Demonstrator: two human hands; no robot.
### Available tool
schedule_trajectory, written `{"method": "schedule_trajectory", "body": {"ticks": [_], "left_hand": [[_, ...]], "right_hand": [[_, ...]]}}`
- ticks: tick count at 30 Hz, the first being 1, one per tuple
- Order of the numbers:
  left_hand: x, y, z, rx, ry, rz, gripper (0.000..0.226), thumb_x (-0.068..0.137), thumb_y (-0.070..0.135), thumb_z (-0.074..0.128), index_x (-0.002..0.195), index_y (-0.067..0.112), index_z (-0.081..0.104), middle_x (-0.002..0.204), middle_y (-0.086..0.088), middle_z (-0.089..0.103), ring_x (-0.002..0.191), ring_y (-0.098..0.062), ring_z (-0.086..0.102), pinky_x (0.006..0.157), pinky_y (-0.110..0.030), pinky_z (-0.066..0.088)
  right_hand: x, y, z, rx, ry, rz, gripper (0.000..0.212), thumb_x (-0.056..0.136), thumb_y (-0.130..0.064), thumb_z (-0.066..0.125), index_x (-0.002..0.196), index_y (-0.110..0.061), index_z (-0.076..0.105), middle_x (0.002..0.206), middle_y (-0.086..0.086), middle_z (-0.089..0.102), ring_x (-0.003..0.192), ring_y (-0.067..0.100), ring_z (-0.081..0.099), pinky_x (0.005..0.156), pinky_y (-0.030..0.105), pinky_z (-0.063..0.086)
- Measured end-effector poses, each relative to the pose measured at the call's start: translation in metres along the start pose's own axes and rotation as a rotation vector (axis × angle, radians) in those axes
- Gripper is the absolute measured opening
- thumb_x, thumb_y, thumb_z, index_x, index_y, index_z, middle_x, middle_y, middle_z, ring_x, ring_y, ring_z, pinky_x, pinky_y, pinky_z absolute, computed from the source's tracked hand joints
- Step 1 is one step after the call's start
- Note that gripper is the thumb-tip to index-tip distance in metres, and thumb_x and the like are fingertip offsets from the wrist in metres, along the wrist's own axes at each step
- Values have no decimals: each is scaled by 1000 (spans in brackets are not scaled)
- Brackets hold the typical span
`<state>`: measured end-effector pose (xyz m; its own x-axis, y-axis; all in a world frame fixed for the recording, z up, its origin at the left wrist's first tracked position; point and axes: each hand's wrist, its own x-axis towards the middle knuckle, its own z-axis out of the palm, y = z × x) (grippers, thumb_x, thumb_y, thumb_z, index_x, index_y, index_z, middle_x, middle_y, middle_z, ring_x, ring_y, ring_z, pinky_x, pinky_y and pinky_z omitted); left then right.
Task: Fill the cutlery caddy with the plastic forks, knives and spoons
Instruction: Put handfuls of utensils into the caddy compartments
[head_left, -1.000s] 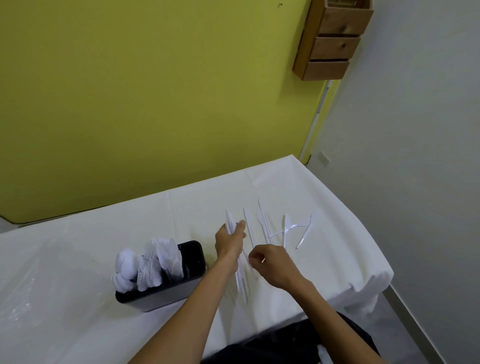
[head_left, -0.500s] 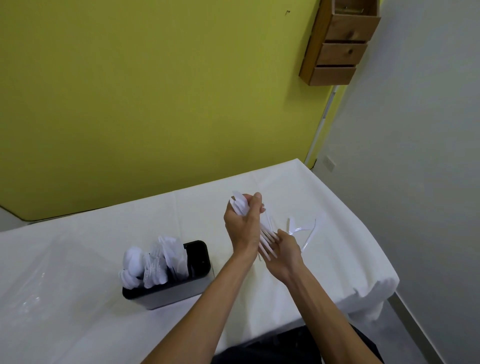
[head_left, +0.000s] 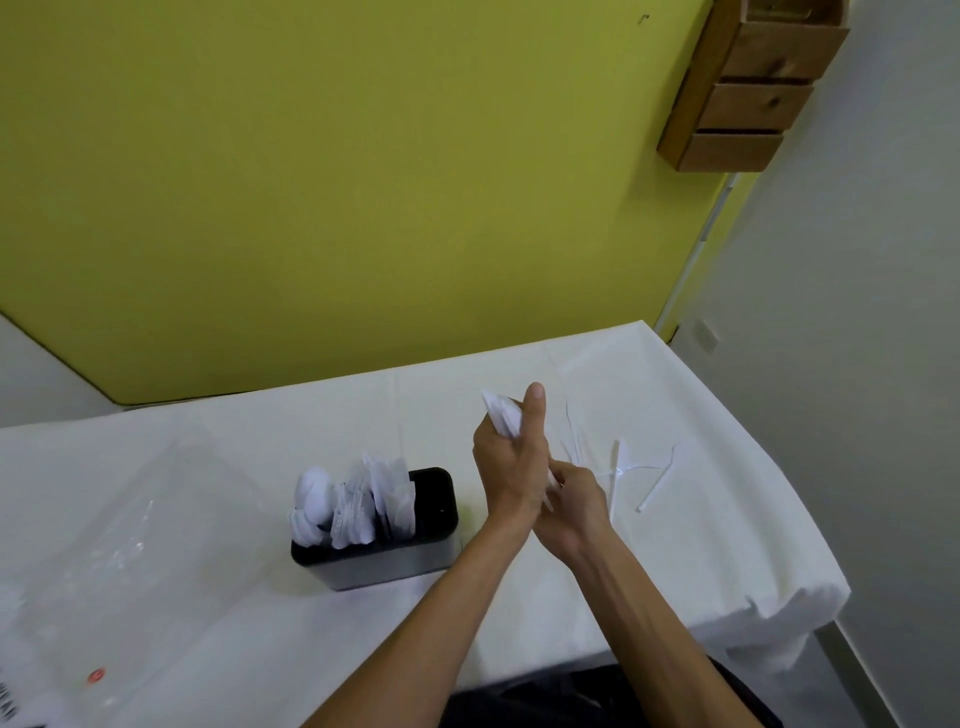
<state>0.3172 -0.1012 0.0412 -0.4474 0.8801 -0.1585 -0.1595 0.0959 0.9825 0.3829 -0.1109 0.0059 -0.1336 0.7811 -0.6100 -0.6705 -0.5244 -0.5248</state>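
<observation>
Both forearms rise from lower edge, wrists close together above table (head_left: 675, 395). Right hand (head_left: 571, 506) lower, fingers curled on handle ends of cutlery bundle (head_left: 501, 418). Left hand (head_left: 511, 467) upright, thumb pointing straight up, fist wrapped round bundle's middle, white heads poking out above. Caddy (head_left: 384, 564) just left of hands, white cutlery standing in its left part. Loose pieces (head_left: 657, 486) lie flat on cloth beyond right hand.

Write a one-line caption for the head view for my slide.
Left hand grips a bundle of white cutlery, right hand holds its handles, beside the partly filled black caddy.
</observation>
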Motion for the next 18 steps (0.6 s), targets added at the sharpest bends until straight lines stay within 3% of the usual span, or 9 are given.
{"method": "schedule_trajectory", "body": {"ticks": [4, 8, 12, 15, 18], "left_hand": [[10, 16, -22, 26, 55, 77, 65, 79, 64, 64, 65, 3, 44, 54, -8, 49, 51, -21, 48, 53, -49, 47], [22, 28, -59, 97, 142, 198, 67, 80, 61, 62, 61, 0, 43, 52, -18, 47, 48, -22, 47, 50, -46, 45], [40, 30, -100, 202, 185, 278, 68, 83, 61, 61, 66, -2, 43, 60, -28, 50, 50, -34, 47, 55, -51, 47], [48, 34, -118, 351, 55, 277, 62, 87, 59, 61, 68, 1, 48, 56, -21, 55, 53, -33, 53, 60, -48, 51], [48, 36, -135, 483, -34, 285, 41, 93, 46, 65, 68, 15, 56, 53, -3, 65, 54, -17, 66, 69, -36, 56]], "right_hand": [[-5, 9, 19, -248, -70, -95, 28, 94, 4, 40, 85, 1, 66, 59, 5, 61, 53, 13, 58, 53, 24, 48], [8, 35, 28, -790, -13, -372, 29, 93, -5, 47, 104, -17, 71, 98, -7, 74, 94, 9, 69, 84, 26, 56], [12, 59, 32, -1167, -103, -499, 32, 101, -19, 45, 124, -31, 62, 120, -25, 61, 108, -5, 57, 93, 15, 45], [15, 71, 31, -1290, -138, -547, 34, 101, -19, 47, 132, -26, 58, 128, -17, 60, 116, 1, 55, 103, 22, 44], [16, 78, 32, -1321, -153, -571, 35, 101, -17, 47, 134, -22, 57, 131, -9, 62, 118, 7, 57, 104, 26, 46]]}}
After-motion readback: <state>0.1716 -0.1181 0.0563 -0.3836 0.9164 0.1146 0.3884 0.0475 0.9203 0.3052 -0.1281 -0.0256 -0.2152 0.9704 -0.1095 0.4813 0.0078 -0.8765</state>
